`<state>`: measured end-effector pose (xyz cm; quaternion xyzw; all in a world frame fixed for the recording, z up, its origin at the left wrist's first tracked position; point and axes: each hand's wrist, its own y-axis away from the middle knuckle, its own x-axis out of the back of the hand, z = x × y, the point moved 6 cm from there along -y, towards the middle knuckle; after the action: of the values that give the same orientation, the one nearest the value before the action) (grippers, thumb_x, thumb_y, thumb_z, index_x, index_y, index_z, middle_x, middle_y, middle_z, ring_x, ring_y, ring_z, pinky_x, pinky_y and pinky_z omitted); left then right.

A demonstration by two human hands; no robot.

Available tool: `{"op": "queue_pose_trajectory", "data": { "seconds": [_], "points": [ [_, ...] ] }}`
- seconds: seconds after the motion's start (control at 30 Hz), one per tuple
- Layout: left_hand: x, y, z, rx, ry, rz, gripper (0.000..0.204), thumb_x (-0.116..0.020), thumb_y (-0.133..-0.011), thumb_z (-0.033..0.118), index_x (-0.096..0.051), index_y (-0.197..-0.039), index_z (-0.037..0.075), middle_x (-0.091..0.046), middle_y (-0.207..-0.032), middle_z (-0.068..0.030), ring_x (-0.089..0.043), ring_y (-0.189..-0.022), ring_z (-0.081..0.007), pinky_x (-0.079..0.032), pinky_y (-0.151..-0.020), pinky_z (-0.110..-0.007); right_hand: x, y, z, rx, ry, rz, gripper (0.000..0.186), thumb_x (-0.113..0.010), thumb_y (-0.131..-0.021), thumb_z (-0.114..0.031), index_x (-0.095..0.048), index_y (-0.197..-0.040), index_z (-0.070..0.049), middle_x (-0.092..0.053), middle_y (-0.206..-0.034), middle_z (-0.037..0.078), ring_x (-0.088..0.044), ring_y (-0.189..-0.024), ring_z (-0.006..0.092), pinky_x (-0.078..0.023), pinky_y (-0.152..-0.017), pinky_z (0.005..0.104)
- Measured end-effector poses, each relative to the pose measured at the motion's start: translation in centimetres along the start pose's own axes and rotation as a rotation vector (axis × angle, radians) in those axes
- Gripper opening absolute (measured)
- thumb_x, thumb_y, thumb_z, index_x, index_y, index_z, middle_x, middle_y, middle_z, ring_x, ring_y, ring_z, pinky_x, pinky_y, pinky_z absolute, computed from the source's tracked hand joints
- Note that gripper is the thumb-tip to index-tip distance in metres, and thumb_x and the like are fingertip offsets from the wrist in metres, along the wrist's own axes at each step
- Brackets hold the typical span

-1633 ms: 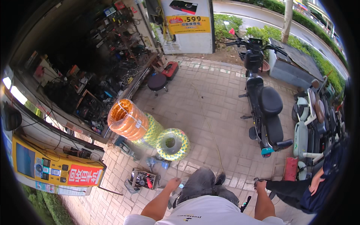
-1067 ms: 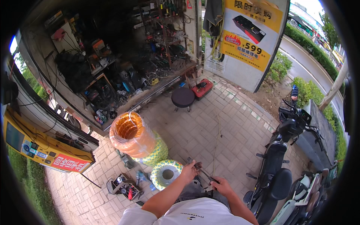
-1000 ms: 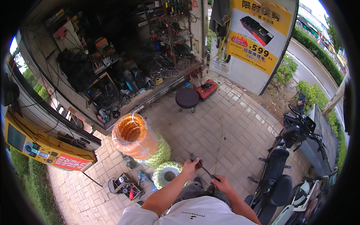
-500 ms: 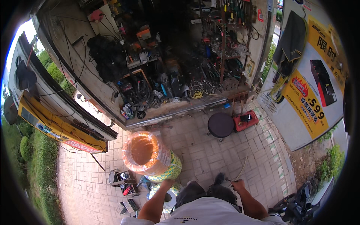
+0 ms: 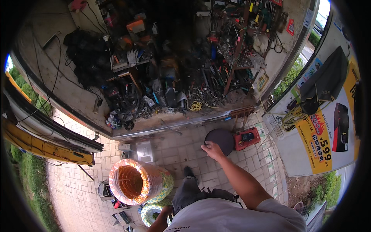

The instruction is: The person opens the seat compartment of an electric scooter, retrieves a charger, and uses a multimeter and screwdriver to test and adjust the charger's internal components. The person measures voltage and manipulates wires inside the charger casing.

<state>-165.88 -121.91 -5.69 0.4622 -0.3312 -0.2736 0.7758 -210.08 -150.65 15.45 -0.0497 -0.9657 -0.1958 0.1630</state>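
Out in front of me my right hand (image 5: pixel 211 150) reaches over the left edge of a round dark stool (image 5: pixel 222 138). Its fingers are curled together in a pinch; whatever they may hold is too small to make out. My left hand (image 5: pixel 167 210) hangs low by my left side, beside a ring-shaped roll in patterned wrapping (image 5: pixel 148 214). Its fingers are mostly hidden. Ahead of that hand stands a stack of tyre-like rings, the top one wrapped in shiny orange film (image 5: pixel 116 181), with yellow-green wrapping (image 5: pixel 166 185) below.
A red tray (image 5: pixel 247 138) sits right of the stool. Ahead, a metal sill (image 5: pixel 174 125) fronts a stall crammed with tools and cables. A clear plastic box (image 5: pixel 145 150) lies near the sill. Left are a tool crate (image 5: pixel 104 189) and a yellow sign panel (image 5: pixel 46 143); right, a large poster board (image 5: pixel 309 135).
My right hand has moved forward from beside my leg to the stool; the thin strand seen by it earlier no longer shows. My left hand is lower and nearer my body. The view has shifted forward.
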Motion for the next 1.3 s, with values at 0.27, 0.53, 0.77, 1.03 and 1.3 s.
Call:
{"op": "queue_pose_trajectory", "data": {
  "seconds": [0.27, 0.53, 0.77, 1.03, 1.3],
  "points": [
    [23.1, -7.0, 25.1, -0.402, 0.508, 0.367, 0.022, -0.056, -0.091, 0.02, -0.066, -0.094, 0.0, -0.067, -0.084, -0.0093, -0.061, -0.069, -0.0147, -0.05, -0.061, -0.033, 5.9, -0.1, 19.9, -0.296, 0.408, 0.118, 0.047, -0.068, -0.082, -0.04, -0.067, -0.108, -0.001, -0.069, -0.102, 0.022, -0.067, -0.093, 0.0352, -0.053, -0.082, 0.0434],
    [17.3, -11.0, 29.9, -0.169, 0.483, 0.201, 0.025, -0.055, -0.095, 0.026, -0.062, -0.105, 0.004, -0.069, -0.087, -0.0054, -0.064, -0.072, -0.0132, -0.047, -0.057, -0.027, 16.3, 7.4, 30.2, -0.841, 0.387, 0.275, 0.04, -0.066, -0.078, -0.039, -0.074, -0.092, -0.002, -0.072, -0.091, 0.019, -0.069, -0.09, 0.0347, -0.053, -0.084, 0.0431],
    [1.0, -7.1, 28.6, 0.317, 0.482, 0.177, 0.03, -0.055, -0.096, 0.027, -0.06, -0.111, 0.002, -0.069, -0.092, -0.0091, -0.066, -0.075, -0.0169, -0.049, -0.062, -0.032, 19.5, -5.5, 39.8, -0.801, 0.292, 0.195, 0.035, -0.068, -0.078, -0.031, -0.072, -0.098, -0.003, -0.072, -0.09, 0.019, -0.069, -0.09, 0.0338, -0.053, -0.079, 0.0405],
    [-14.5, -9.2, 39.1, 0.437, 0.636, -0.005, 0.026, -0.054, -0.097, 0.015, -0.06, -0.118, 0.001, -0.069, -0.1, -0.009, -0.067, -0.085, -0.0179, -0.053, -0.071, -0.029, 19.9, -18.2, 61.5, -0.968, -0.127, 0.388, 0.028, -0.072, -0.084, -0.031, -0.066, -0.087, -0.004, -0.055, -0.062, 0.004, -0.052, -0.051, 0.0183, -0.044, -0.046, 0.0369],
    [-19.5, -9.8, 42.1, 0.587, 0.668, -0.069, 0.035, -0.054, -0.099, 0.025, -0.056, -0.123, -0.002, -0.068, -0.107, -0.0154, -0.067, -0.091, -0.0204, -0.051, -0.077, -0.031, 21.6, -22.1, 74.0, -1.293, 0.212, 0.469, 0.058, -0.071, -0.081, -0.048, -0.066, -0.101, 0.006, -0.069, -0.088, 0.019, -0.069, -0.077, 0.0298, -0.053, -0.064, 0.0435]
  ]
}}
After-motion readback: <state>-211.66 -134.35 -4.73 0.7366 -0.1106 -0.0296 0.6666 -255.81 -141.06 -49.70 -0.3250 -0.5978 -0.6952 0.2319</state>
